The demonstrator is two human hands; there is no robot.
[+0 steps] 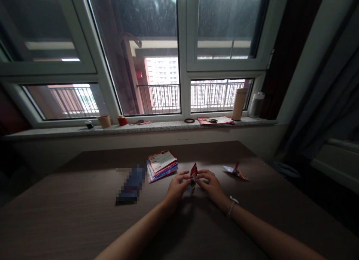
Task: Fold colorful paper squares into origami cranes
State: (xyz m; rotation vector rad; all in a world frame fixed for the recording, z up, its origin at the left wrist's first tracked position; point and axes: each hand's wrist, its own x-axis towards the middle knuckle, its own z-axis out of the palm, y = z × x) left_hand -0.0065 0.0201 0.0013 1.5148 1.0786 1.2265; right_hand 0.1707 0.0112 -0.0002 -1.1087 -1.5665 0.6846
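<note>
Between my two hands is a small piece of folded printed paper (193, 171), red at its pointed top and with yellow and white lower down. My left hand (177, 184) pinches it from the left side, thumb and fingers on the paper. From the right, my right hand (209, 182) grips the other side, with a bracelet on that wrist. The fingers cover part of the folds. A folded paper crane (236, 171), white, red and yellow, lies on the table to the right of my right hand.
A stack of printed paper sheets (162, 165) lies left of my hands on the brown table (84, 200), beside a blurred dark flat object (131, 187). On the windowsill stand a paper cup (104, 121), a tan bottle (239, 104), and scissors (213, 121) on more papers.
</note>
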